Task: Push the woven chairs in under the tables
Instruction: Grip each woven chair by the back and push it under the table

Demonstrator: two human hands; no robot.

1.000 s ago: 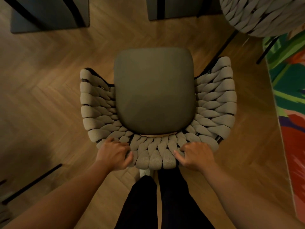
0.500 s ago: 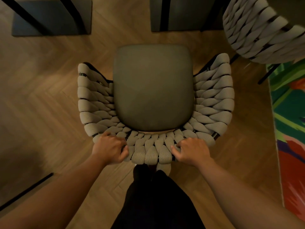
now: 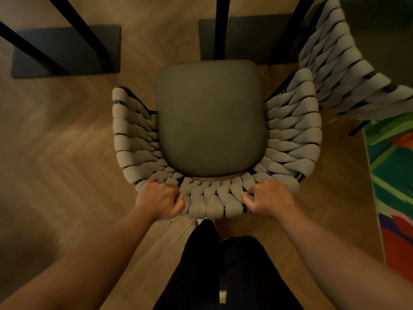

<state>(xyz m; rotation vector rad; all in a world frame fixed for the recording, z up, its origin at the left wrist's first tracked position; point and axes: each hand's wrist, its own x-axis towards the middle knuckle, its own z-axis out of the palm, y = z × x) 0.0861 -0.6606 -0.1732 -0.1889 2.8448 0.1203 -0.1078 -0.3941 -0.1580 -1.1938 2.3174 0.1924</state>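
Note:
Directly below me stands a woven chair (image 3: pixel 292 130) with a beige rope back and a dark olive seat cushion (image 3: pixel 211 117). My left hand (image 3: pixel 159 200) grips the top of the backrest on its left side. My right hand (image 3: pixel 269 199) grips the backrest on its right side. Ahead of the seat stands a dark table base plate (image 3: pixel 243 39) with a black upright leg (image 3: pixel 221 25); the seat's front edge reaches the plate's near edge. A second woven chair (image 3: pixel 348 70) stands at the upper right, close to the first chair's right arm.
Another table base plate (image 3: pixel 67 50) with slanted black legs lies at the upper left. A colourful rug (image 3: pixel 393 186) runs along the right edge. The floor is herringbone wood. My dark-trousered legs (image 3: pixel 223 269) are just behind the chair.
The chair has moved forward toward the table base, with both hands still on its backrest. The table bases and the second chair now show closer and lower in view.

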